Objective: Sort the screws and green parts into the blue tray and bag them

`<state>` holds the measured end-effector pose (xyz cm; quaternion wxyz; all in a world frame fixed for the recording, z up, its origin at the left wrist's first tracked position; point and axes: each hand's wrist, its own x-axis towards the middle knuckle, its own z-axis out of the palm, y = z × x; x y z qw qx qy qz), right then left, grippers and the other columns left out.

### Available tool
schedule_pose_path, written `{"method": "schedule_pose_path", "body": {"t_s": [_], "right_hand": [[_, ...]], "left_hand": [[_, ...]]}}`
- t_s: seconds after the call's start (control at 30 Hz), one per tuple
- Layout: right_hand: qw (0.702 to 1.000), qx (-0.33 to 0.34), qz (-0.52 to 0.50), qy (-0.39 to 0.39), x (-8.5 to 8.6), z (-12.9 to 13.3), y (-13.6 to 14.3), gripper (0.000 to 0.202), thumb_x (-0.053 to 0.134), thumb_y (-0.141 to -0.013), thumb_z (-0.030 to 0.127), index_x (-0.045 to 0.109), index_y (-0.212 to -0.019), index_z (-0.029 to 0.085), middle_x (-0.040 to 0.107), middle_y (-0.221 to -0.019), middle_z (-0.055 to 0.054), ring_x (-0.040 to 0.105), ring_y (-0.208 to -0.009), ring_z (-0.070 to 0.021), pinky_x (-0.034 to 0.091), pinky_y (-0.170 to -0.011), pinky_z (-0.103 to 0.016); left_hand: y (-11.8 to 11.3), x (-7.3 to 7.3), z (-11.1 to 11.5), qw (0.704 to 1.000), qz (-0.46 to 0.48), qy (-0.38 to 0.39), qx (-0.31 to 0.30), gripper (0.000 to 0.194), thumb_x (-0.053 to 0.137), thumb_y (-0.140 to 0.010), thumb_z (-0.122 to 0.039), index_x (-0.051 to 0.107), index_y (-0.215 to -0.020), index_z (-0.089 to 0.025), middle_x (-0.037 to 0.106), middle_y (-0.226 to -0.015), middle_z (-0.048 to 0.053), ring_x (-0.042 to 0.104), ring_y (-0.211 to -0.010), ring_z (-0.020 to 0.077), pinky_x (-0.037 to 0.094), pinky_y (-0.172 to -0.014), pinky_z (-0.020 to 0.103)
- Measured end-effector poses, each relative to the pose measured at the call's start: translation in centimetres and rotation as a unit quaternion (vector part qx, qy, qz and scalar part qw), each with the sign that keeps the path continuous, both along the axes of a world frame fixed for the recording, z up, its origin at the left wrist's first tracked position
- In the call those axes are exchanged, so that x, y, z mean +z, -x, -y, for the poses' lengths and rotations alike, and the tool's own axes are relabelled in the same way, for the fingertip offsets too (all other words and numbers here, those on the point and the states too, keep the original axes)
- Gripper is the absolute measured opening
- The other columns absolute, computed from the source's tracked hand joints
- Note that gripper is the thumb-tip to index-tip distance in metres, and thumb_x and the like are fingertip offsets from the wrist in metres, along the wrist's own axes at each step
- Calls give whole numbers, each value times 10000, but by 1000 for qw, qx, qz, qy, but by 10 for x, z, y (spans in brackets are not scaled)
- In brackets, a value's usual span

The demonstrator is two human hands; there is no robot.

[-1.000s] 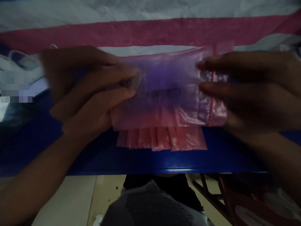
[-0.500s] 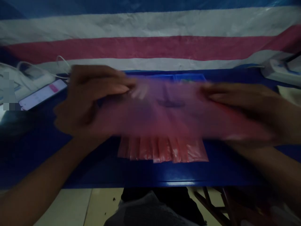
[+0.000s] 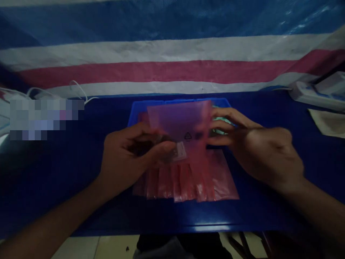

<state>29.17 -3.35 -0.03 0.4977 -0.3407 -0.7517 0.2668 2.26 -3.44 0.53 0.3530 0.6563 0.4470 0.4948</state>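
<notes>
"Where was the translucent pink plastic bag?"

"Held up over the near part of the blue plastic tray, its printed black triangle showing."

"And the left hand?"

"Clamped on a small clear plastic packet with a white label, thumb on top, at the bag's lower left."

"The right hand?"

"At the bag's right edge, fingers spread from one another. Blur hid whether it gripped the bag; I couldn't tell."

"What lay around the tray?"

"Overlapping pink plastic bags on its near side, on the glossy blue tabletop. Something shiny and teal showed between the right fingers, too covered to name. A white power strip and a pale flat piece sat well to the tray's right, white cables to its left. Behind it hung a blue, white and red striped sheet."
</notes>
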Motion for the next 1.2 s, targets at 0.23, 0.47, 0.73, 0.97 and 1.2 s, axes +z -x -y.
{"method": "schedule_pose_path", "body": {"t_s": [0.23, 0.47, 0.73, 0.97, 1.2], "right_hand": [[999, -41, 13, 7, -6, 14, 13, 297, 839, -956, 172, 865, -1194, 347, 829, -858, 18, 761, -733, -152, 637, -709, -293], [995, -2, -84, 54, -5, 7, 13, 352, 662, -1042, 94, 824, -1233, 341, 849, -1046, 17, 790, -754, -114, 672, -726, -243], [1000, -29, -7, 1, -6, 5, 11, 216, 673, -1012, 117, 828, -1031, 266, 812, -825, 11, 759, -720, -145, 602, -680, -288], [1000, -12, 15, -13, -4, 5, 14, 220, 661, -1006, 108, 817, -1011, 264, 809, -818, 5, 784, -766, -164, 645, -721, -307], [997, -28, 48, -54, -1, 6, 11, 229, 638, -1012, 118, 794, -1026, 284, 829, -909, -13, 793, -777, -184, 636, -698, -319]], "left_hand": [[-5, 7, 4, 995, 31, 45, -85, 299, 889, -909, -489, 844, -1064, -238, 834, -843, 28, 801, -712, 210, 680, -635, 275], [31, 20, -37, 978, -90, -25, 188, 459, 889, -778, -455, 808, -1190, -271, 840, -872, -19, 820, -805, 242, 688, -742, 344], [58, 11, -54, 956, -209, -110, 175, 422, 808, -894, -474, 813, -1279, -302, 824, -814, -50, 750, -707, 218, 612, -700, 322], [62, -3, -61, 894, -347, -265, 102, 457, 785, -956, -374, 754, -1402, -281, 776, -1374, 75, 702, -1291, 367, 538, -1196, 593], [45, 0, -44, 854, -473, -200, -86, 632, 364, -1145, -675, 747, -1419, -253, 803, -1335, 127, 776, -1233, 355, 646, -1049, 535]]}}
